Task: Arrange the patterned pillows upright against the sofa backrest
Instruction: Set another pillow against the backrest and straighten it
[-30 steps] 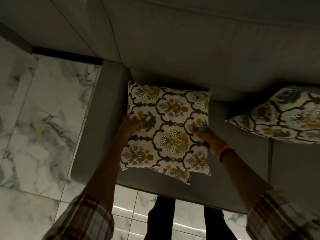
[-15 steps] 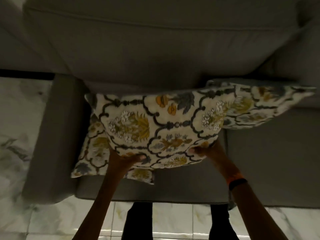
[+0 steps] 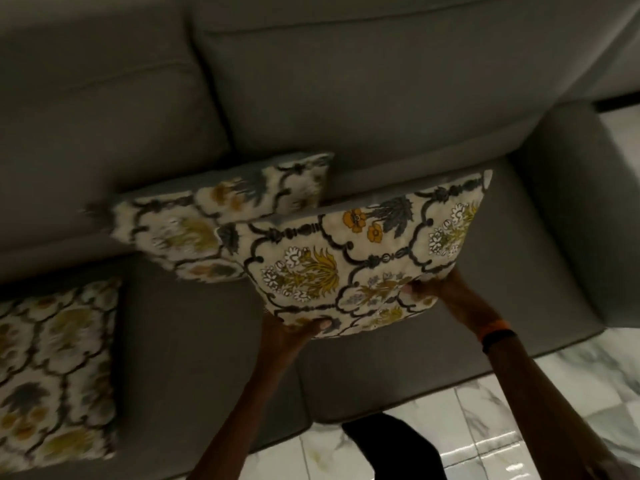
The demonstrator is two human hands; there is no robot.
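1. I can't see most of my left hand (image 3: 294, 332); only the thumb shows over the lower edge of the held pillow (image 3: 363, 265), the fingers tucked beneath it.
2. My right hand (image 3: 436, 289) is likewise mostly under that pillow.
3. The second pillow (image 3: 194, 230) is motion-blurred, its right part covered by the held one.
4. The third pillow (image 3: 55, 372) is smeared and cut off by the left edge.
5. The sofa backrest (image 3: 346, 81) runs past the top edge.
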